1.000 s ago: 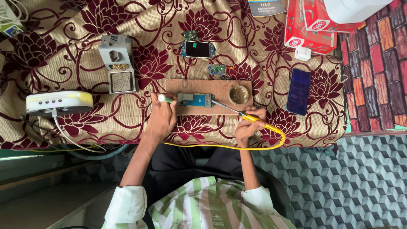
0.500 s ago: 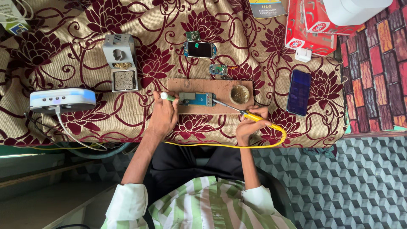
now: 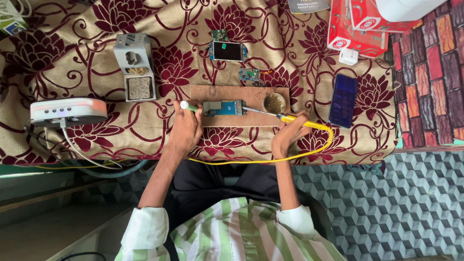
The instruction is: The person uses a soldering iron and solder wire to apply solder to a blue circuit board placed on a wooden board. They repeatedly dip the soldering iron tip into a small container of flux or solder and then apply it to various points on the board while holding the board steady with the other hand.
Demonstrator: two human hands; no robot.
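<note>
The blue circuit board (image 3: 222, 108) lies flat on the wooden board (image 3: 240, 93), near its front edge and left of centre, on the counter (image 3: 72, 63) under the floral cloth. Your right hand (image 3: 287, 138) is closed around the yellow soldering iron (image 3: 290, 119), whose metal tip reaches left to the circuit board's right end. Your left hand (image 3: 184, 131) is closed on a thin green-tipped tool (image 3: 187, 106), its tip just beside the circuit board's left end; whether it touches, you cannot tell. The iron's yellow cord (image 3: 270, 158) loops right and runs back along the counter's front edge. A small round tin (image 3: 274, 102) sits on the wooden board, just right of the circuit board. Behind the wooden board lie a smaller green board (image 3: 249, 75) and a part with a dark screen (image 3: 227, 50). A blue phone (image 3: 342, 100) lies well to the right. To the left stand a grey iron stand (image 3: 136, 67) and a white box (image 3: 67, 110) with cables. Red cartons (image 3: 357, 24) sit at the far right corner.
</note>
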